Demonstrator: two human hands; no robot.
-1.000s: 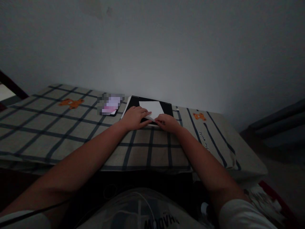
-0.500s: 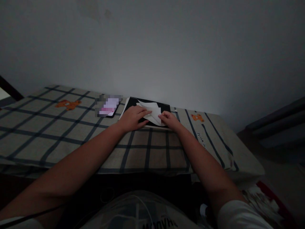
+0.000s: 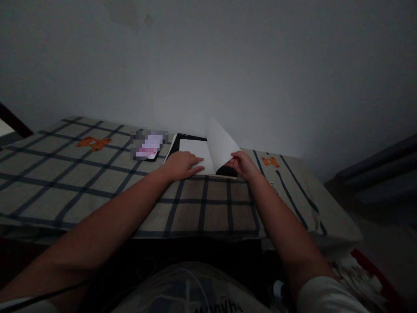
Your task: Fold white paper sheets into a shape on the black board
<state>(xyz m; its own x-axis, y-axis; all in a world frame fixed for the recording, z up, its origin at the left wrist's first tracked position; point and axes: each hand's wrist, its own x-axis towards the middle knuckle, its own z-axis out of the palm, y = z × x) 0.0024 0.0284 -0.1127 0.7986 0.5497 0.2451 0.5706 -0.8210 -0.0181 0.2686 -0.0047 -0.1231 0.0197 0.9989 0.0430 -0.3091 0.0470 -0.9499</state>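
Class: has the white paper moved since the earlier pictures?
Yes. The right hand has lifted one side of the paper up off the black pad.

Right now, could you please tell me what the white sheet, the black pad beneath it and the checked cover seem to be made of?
The sheet is probably thin matte paper: it curls smoothly where the right hand lifts its edge. The pad looks like stiff black board or mat, lying flat, though the dim light leaves it open. The cover is matte woven fabric, draping softly over the edge.
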